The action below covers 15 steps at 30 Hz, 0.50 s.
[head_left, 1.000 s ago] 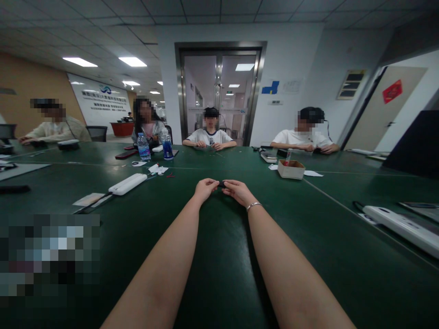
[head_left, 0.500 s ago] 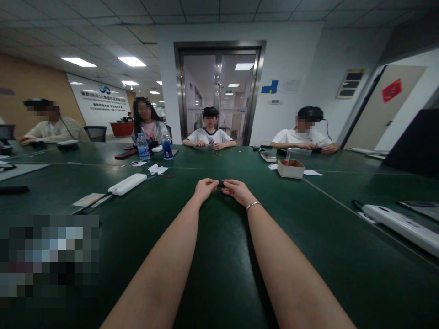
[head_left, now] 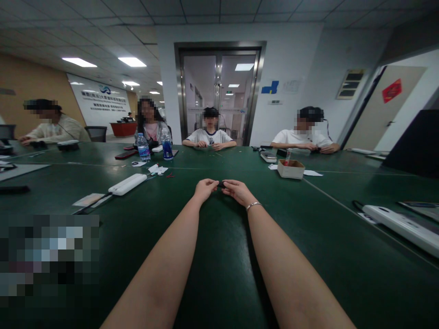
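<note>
Both my arms reach forward over a dark green table [head_left: 222, 256]. Between my fingertips is a small black object [head_left: 221, 184], too small and too much covered to name. My left hand [head_left: 205, 188] is closed in a pinch on its left end. From the other side my right hand [head_left: 238, 191], with a silver bracelet [head_left: 254, 206] at the wrist, pinches the right end. The fingers hide most of the object.
Left of my hands lies a white power strip [head_left: 127, 184], with paper scraps [head_left: 157, 169] and two bottles [head_left: 167, 148] beyond. A small box [head_left: 291, 169] stands to the right, and another power strip [head_left: 399, 226] lies nearer. Several people sit across the table.
My hands and the black object stay in place. Across the table, the long-haired person at the left has shifted slightly to the right.
</note>
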Available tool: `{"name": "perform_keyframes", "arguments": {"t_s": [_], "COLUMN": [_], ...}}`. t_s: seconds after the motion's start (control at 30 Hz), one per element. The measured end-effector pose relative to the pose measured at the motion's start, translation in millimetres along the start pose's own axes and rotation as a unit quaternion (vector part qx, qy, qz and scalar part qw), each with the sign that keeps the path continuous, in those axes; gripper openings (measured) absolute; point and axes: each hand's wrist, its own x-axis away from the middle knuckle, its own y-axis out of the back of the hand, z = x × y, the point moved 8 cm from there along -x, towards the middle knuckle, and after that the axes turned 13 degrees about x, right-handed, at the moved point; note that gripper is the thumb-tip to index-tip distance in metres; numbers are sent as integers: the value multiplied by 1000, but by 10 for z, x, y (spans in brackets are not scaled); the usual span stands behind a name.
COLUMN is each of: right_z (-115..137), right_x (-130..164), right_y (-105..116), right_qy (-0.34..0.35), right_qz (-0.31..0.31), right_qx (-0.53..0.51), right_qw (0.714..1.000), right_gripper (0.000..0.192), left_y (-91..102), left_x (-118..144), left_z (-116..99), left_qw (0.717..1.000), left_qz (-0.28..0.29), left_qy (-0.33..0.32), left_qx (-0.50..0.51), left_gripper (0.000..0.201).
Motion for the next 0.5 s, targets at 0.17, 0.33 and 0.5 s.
{"name": "perform_keyframes", "arguments": {"t_s": [0.17, 0.33, 0.5], "right_z": [-12, -17, -18], "right_x": [-8, -15, -22], "right_y": [3, 9, 18], "right_qy": [-1, 4, 9], "right_qz": [2, 4, 5], "right_qx": [-4, -7, 1], "right_qw": [1000, 1000, 1000], "right_gripper": [12, 14, 16], "left_y": [-16, -20, -1], "left_x": [24, 16, -11], "left_z": [-51, -27, 12], "left_qw": [1000, 1000, 1000], "left_qz": [-6, -7, -4], "left_qy": [-6, 4, 4], "left_qx": [1, 7, -18], "left_gripper": [24, 22, 25]}}
